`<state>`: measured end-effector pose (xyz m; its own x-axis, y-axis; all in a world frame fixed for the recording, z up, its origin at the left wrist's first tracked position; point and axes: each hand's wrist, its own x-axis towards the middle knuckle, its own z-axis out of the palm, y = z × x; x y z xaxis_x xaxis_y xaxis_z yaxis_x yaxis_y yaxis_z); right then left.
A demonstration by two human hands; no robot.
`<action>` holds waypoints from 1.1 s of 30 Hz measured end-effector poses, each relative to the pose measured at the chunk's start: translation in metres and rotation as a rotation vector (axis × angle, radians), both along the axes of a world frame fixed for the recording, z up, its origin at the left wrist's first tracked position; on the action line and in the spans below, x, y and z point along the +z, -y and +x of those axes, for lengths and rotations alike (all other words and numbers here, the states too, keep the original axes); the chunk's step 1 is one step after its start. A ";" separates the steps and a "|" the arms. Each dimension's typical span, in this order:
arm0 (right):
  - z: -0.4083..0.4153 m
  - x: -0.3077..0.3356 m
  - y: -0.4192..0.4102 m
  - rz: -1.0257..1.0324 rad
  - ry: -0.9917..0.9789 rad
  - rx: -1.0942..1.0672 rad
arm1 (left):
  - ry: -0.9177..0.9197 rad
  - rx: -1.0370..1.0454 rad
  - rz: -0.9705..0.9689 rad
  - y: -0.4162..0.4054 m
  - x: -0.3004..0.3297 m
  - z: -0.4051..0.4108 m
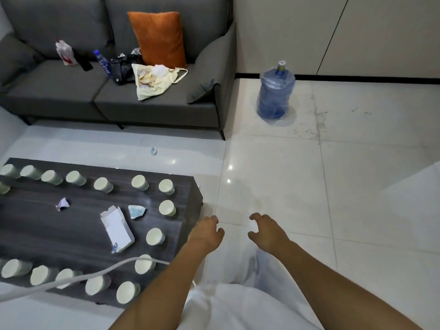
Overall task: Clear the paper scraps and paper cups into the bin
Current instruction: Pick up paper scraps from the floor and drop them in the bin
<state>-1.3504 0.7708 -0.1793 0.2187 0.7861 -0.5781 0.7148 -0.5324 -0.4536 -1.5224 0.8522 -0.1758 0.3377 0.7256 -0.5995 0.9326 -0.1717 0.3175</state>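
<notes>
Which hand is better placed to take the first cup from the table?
Left, probably. The left hand hovers at the table's right edge, close to a cup. The right hand is over the floor, farther away. Both hold nothing.

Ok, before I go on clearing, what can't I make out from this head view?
- Bin: nowhere in the head view, so its place is unknown.
- Paper cups: the rows run off the left edge, so no full count.
- Dark table: left end cut off.
- White cable crosses the near cups and partly covers them.
- Scrap on the floor: too small to identify.
- Both hands, left hand, right hand: empty, fingers loosely curled.
</notes>
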 end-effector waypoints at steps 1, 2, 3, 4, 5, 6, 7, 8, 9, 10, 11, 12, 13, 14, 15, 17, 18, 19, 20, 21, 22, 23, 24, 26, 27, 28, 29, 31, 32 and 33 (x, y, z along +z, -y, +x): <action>0.014 -0.001 -0.018 -0.007 -0.002 0.014 | 0.004 0.010 -0.006 -0.017 -0.002 0.011; 0.028 -0.003 -0.037 -0.011 -0.001 0.031 | 0.012 0.028 -0.011 -0.034 -0.004 0.023; 0.044 -0.004 -0.058 -0.012 0.006 0.049 | 0.021 0.052 -0.013 -0.051 -0.007 0.036; 0.060 -0.005 -0.081 -0.008 0.015 0.064 | 0.028 0.076 -0.011 -0.069 -0.008 0.049; 0.076 -0.005 -0.104 0.000 0.025 0.079 | 0.033 0.094 -0.008 -0.086 -0.009 0.062; 0.092 -0.004 -0.127 0.008 0.032 0.099 | 0.036 0.112 -0.006 -0.104 -0.010 0.075; 0.107 -0.002 -0.150 0.013 0.039 0.122 | 0.039 0.134 -0.009 -0.120 -0.010 0.087; 0.120 -0.001 -0.171 0.011 0.046 0.147 | 0.037 0.155 -0.017 -0.135 -0.010 0.098; 0.132 0.001 -0.190 0.007 0.050 0.170 | 0.036 0.176 -0.025 -0.148 -0.008 0.108; 0.142 0.002 -0.208 0.006 0.051 0.190 | 0.034 0.199 -0.030 -0.161 -0.007 0.117; 0.150 0.003 -0.227 0.004 0.053 0.216 | 0.033 0.225 -0.032 -0.174 -0.006 0.124; 0.157 0.003 -0.245 0.000 0.053 0.241 | 0.036 0.257 -0.041 -0.186 -0.006 0.130; 0.162 0.004 -0.263 -0.006 0.051 0.262 | 0.041 0.294 -0.055 -0.197 -0.006 0.134; 0.164 0.004 -0.280 -0.012 0.047 0.284 | 0.046 0.327 -0.064 -0.206 -0.006 0.136; 0.164 0.004 -0.297 -0.015 0.038 0.310 | 0.050 0.358 -0.067 -0.216 -0.006 0.136; 0.157 0.002 -0.332 -0.017 0.018 0.382 | 0.056 0.429 -0.070 -0.236 -0.008 0.134; 0.153 0.000 -0.351 -0.017 0.009 0.418 | 0.064 0.471 -0.078 -0.248 -0.010 0.132; 0.148 -0.001 -0.368 -0.019 0.005 0.453 | 0.069 0.504 -0.088 -0.261 -0.011 0.129; 0.143 -0.003 -0.386 -0.022 0.002 0.485 | 0.067 0.532 -0.098 -0.272 -0.013 0.125; 0.137 -0.004 -0.403 -0.027 0.003 0.512 | 0.058 0.564 -0.106 -0.285 -0.015 0.120; 0.131 -0.005 -0.421 -0.029 0.012 0.538 | 0.048 0.593 -0.108 -0.297 -0.019 0.115; 0.125 -0.007 -0.438 -0.038 0.021 0.566 | 0.048 0.622 -0.110 -0.311 -0.021 0.110; 0.121 -0.008 -0.447 -0.051 0.022 0.586 | 0.049 0.643 -0.107 -0.319 -0.022 0.105; 0.111 -0.011 -0.482 -0.060 0.028 0.642 | 0.052 0.701 -0.086 -0.348 -0.027 0.094; 0.106 -0.012 -0.499 -0.064 0.035 0.668 | 0.058 0.722 -0.085 -0.360 -0.028 0.088; 0.100 -0.013 -0.519 -0.066 0.040 0.692 | 0.065 0.746 -0.086 -0.373 -0.029 0.082; 0.093 -0.015 -0.537 -0.066 0.044 0.715 | 0.064 0.767 -0.092 -0.385 -0.029 0.075; 0.079 -0.017 -0.569 -0.063 0.049 0.753 | 0.063 0.821 -0.105 -0.407 -0.029 0.061; 0.071 -0.018 -0.582 -0.070 0.051 0.778 | 0.064 0.863 -0.110 -0.416 -0.030 0.055; 0.063 -0.019 -0.594 -0.085 0.055 0.814 | 0.063 0.901 -0.120 -0.424 -0.030 0.049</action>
<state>-1.2875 1.3643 -0.1987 -0.3717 0.6652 -0.6475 0.9120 0.1315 -0.3885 -1.4731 1.2762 -0.2057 -0.2921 0.6648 -0.6876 0.6780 0.6510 0.3414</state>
